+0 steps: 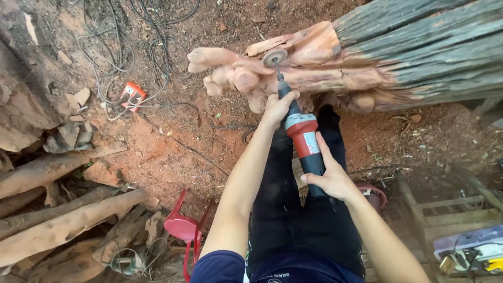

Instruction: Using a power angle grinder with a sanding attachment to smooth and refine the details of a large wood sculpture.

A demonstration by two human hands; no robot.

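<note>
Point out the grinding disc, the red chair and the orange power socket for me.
grinding disc (pixel 274 57), head view, centre of the round disc against the carved wood.
red chair (pixel 183 227), head view, on its seat.
orange power socket (pixel 133 94), head view, middle of its body.

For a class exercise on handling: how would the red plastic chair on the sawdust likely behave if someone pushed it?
The red plastic chair looks thin-legged and light, so it would probably slide or tip easily. The loose sawdust ground is uneven, likely making it wobble.
</note>
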